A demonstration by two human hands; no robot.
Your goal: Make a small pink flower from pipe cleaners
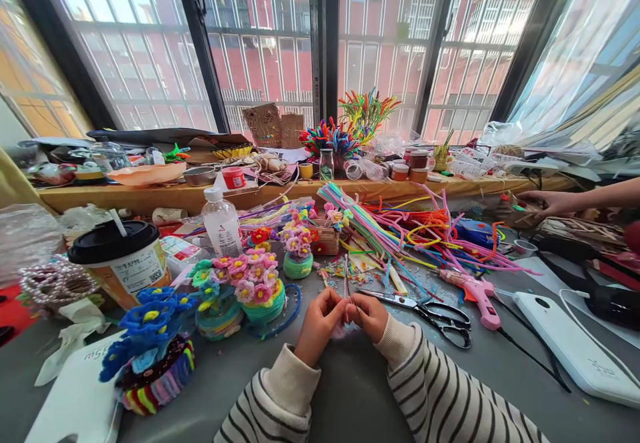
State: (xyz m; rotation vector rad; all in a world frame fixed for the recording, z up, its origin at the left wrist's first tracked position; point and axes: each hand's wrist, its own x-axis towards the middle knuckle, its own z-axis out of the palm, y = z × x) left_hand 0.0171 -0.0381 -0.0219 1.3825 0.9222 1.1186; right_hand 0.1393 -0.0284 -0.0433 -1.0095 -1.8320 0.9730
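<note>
My left hand (323, 320) is closed in a pinch, its fingertips meeting those of my right hand (369, 316) low in the middle of the view. A thin, pointed, metal-looking tool (346, 276) sticks up from between them, its lower part in my right fingers; I cannot make out its exact kind. Beneath the fingertips shows a bit of pale pink fuzzy piece (340, 330), mostly hidden by my left hand, which grips it. Large black-handled scissors (425, 310) lie just right of my right hand. Left of my hands stand pink pipe-cleaner flowers (257, 276) in a green pot.
A pink glue gun (483, 300) and white power bank (575, 346) lie at right. Bundled pipe cleaners (370, 223) spread behind. At left are a lidded drink cup (123, 263), a plastic bottle (221, 223) and blue flowers (155, 326). Another person's hand (545, 203) reaches in at far right.
</note>
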